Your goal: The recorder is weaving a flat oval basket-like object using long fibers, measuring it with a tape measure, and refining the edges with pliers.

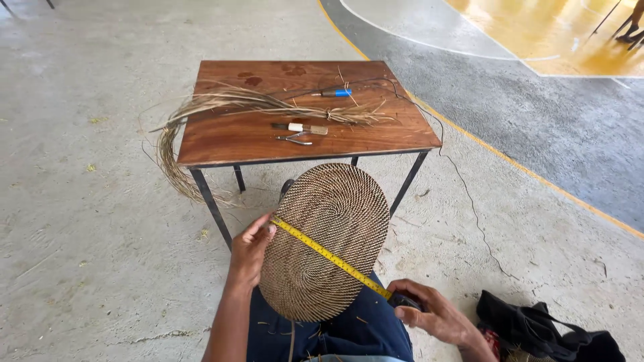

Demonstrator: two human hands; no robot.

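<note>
The oval woven mat [325, 241] rested on the seated person's lap, its far end tilted up towards the wooden table [221, 137]. A yellow tape measure [330, 256] lay diagonally across its face, from the left rim to the lower right edge. The left hand [251, 249] pinned the tape's free end against the mat's left rim, thumb and fingers closed on it. The right hand [435, 314] was clamped around the dark tape case just beyond the mat's lower right edge, keeping the tape taut. The mat appeared to be tightly coiled fibre work; it was judged light, fairly stiff across its face yet somewhat springy, with a ribbed surface unlikely to slip. The rim was judged the sound place to take hold, since pressure at the centre could bow the weave. On the table lay a tied bundle of fibre strands [255, 104], trailing over the left edge, with a pair of pliers [295, 139], a short wooden-handled tool [303, 127] and a blue-handled tool [335, 92] on a cable. A dark bag [537, 325] sat on the concrete floor at right.
</note>
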